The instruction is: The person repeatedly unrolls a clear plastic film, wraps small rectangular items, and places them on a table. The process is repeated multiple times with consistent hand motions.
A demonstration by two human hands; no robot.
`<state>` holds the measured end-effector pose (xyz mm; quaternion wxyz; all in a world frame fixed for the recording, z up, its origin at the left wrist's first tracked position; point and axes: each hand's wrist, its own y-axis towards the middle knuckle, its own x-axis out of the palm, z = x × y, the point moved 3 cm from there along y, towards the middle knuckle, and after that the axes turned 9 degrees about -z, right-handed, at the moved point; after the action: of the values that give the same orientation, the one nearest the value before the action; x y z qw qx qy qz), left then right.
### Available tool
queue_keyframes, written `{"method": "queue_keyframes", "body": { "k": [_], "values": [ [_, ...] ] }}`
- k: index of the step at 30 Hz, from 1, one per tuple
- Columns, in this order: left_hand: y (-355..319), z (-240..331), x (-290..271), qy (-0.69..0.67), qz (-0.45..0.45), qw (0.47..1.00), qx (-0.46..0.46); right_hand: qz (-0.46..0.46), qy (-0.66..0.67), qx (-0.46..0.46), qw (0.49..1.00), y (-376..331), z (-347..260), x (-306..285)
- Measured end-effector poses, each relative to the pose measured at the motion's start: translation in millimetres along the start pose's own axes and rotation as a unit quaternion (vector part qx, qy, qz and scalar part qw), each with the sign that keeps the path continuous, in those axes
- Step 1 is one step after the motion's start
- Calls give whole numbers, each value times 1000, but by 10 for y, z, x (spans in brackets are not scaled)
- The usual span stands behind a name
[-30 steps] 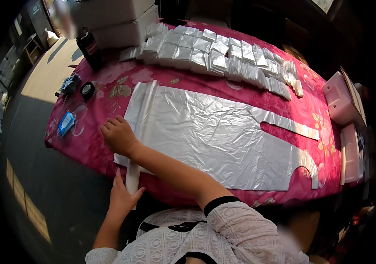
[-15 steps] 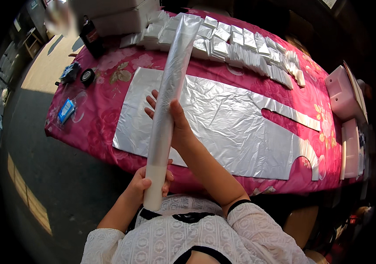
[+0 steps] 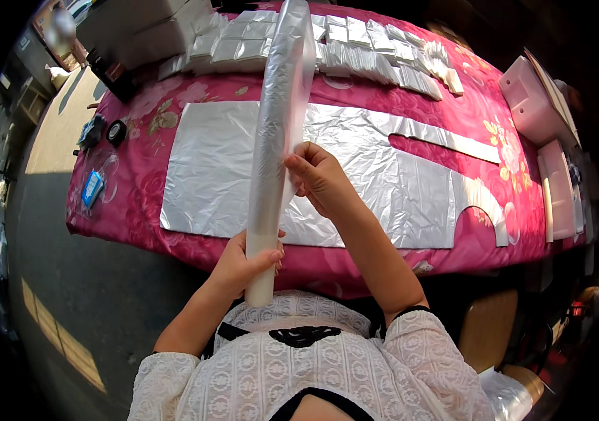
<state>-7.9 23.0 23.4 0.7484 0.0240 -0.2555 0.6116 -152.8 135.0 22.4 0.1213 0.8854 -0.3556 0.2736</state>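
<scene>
A long roll of clear plastic film (image 3: 276, 119) stands tilted up in front of me, its far end over the table. My left hand (image 3: 247, 263) is wrapped round its lower end, close to my waist. Higher up, my right hand (image 3: 319, 179) pinches a loose edge of the film between thumb and fingers, at the roll's right side. Beneath the roll, a silvery-white plastic apron (image 3: 355, 189) lies spread flat, its cut-out straps pointing right. The roll and my hands hide part of it.
The table has a pink floral cloth (image 3: 152, 161). Stacks of folded white plastic packets (image 3: 355, 52) line its far side. At left are a dark bottle (image 3: 111, 76), a black tape roll (image 3: 116, 132) and a blue packet (image 3: 92, 188). Pink foam boxes (image 3: 534, 102) stand at right.
My right hand has shifted from cradling the roll's middle to pinching the film's edge on its right side. The roll is more upright. The view has turned slightly.
</scene>
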Motion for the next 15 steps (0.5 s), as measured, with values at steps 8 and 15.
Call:
{"method": "queue_keyframes", "body": {
  "k": [8,15],
  "values": [
    [-11,-21,74,35,-1,999,0,-66,54,-17,996,-288,130,-115],
    [1,2,92,39,15,999,13,-79,-2,-13,997,-377,238,-109]
  ]
}}
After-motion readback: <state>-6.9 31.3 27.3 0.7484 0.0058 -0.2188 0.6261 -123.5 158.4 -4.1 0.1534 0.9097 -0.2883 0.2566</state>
